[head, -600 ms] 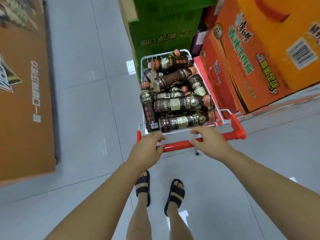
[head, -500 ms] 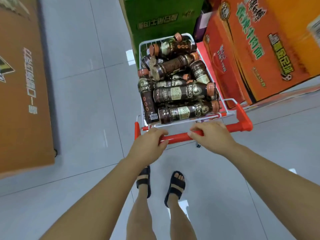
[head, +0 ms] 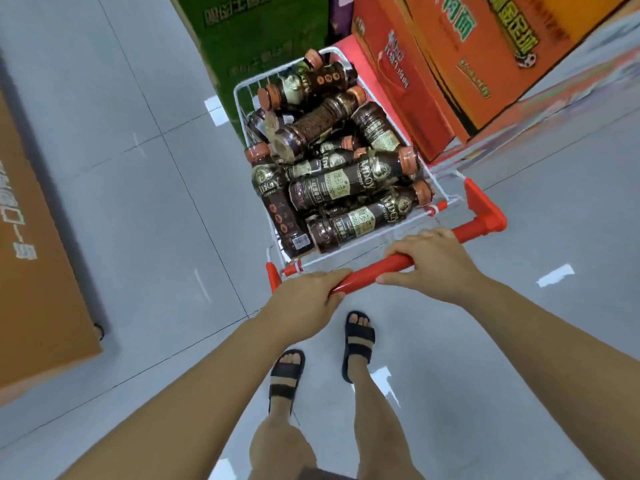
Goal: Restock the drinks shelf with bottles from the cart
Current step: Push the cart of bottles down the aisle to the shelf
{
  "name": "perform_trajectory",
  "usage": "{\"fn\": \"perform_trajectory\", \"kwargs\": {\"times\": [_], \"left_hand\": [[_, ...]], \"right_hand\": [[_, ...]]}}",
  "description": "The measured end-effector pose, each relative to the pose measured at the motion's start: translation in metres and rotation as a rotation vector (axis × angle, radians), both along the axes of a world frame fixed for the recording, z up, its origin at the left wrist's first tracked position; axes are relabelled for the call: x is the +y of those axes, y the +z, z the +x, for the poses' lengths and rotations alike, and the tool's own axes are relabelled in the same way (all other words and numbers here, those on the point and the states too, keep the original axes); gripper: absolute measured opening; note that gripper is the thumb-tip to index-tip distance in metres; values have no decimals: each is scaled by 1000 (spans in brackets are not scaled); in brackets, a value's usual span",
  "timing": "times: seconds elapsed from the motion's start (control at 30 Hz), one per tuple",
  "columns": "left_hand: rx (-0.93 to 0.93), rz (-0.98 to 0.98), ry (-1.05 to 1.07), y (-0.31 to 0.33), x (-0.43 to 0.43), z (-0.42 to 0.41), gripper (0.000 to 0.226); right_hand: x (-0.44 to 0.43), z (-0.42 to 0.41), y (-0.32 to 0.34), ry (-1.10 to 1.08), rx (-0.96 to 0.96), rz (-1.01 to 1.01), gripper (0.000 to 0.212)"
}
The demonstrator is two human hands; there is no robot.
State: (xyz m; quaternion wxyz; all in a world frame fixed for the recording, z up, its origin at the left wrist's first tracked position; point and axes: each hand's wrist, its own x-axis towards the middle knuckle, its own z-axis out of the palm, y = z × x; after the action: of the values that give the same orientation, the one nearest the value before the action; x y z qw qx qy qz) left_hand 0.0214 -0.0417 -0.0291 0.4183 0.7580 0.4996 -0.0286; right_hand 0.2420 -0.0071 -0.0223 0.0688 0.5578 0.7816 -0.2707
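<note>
Since half a second ago I have pushed on: my right foot (head: 358, 341) has stepped ahead of the left foot (head: 285, 375), and the cart (head: 239, 109) has swung a little rightward, closer to the stacked boxes.

Nearest me, my left hand (head: 304, 299) is wrapped round the left end of the red handle (head: 374, 271). My right hand (head: 429, 265) is curled over the bar further right. Both are grasping it.

Just beyond the handle, the basket is heaped with dark coffee bottles (head: 346, 188) lying on their sides and crossing one another, orange caps pointing every way. The nearest bottle (head: 360, 223) lies along the near wall, cap to the right.

I reckon they are full, so each is fairly weighty and the loaded cart is slow to steer. The printed sleeves look glossy and may be slick, and the loose heap could roll when one is lifted out. I would take a top bottle round the middle of its body, not by the cap.

Far right, the orange cartons (head: 450, 64) stand just beside the basket. A green carton (head: 263, 46) is beyond it, and a brown carton (head: 34, 254) lies well apart on the left. No drinks shelf is in view yet.
</note>
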Motion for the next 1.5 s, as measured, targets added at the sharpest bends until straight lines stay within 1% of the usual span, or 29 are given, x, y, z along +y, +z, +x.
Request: {"fn": "perform_trajectory", "kwargs": {"times": [0.17,0.27,0.4,0.57,0.63,0.73,0.87,0.97,1.03,1.17,1.27,1.33,1.4,1.5], "left_hand": [[-127,-86,-153,-10,-40,20,39],[-170,-122,-240,-14,-65,30,36],[-179,-194,-299,-14,-107,44,33],[-192,-224,-415,-20,-162,61,39],[-194,-217,-475,-21,-183,73,42],[-186,-205,-538,-18,-212,98,40],[-178,-186,-660,-14,-245,131,37],[-126,-122,-789,-13,-261,154,41],[-105,-64,-876,-11,-268,171,43],[-116,44,-968,-11,-270,206,44],[-165,209,-1010,-13,-264,236,43],[-193,271,-1010,-12,-256,258,42],[-207,322,-1004,-13,-245,280,41],[-299,487,-1071,-16,-225,317,42]], "right_hand": [[-53,23,3,-79,-27,-14,39],[-90,34,4,-123,-34,-25,49],[-147,48,6,-216,-10,-61,55],[-224,66,9,-329,2,-77,47],[-254,76,10,-368,-5,-82,52],[-298,97,11,-427,0,-88,62],[-356,123,11,-528,5,-57,53],[-395,139,9,-629,19,-41,61],[-417,149,6,-699,27,-5,63],[-448,172,0,-836,30,70,65],[-458,192,-5,-941,12,109,60],[-459,205,-7,-1007,-15,132,58],[-459,218,-10,-1085,-33,166,50],[-451,237,-14,-1212,-47,217,43]]}}
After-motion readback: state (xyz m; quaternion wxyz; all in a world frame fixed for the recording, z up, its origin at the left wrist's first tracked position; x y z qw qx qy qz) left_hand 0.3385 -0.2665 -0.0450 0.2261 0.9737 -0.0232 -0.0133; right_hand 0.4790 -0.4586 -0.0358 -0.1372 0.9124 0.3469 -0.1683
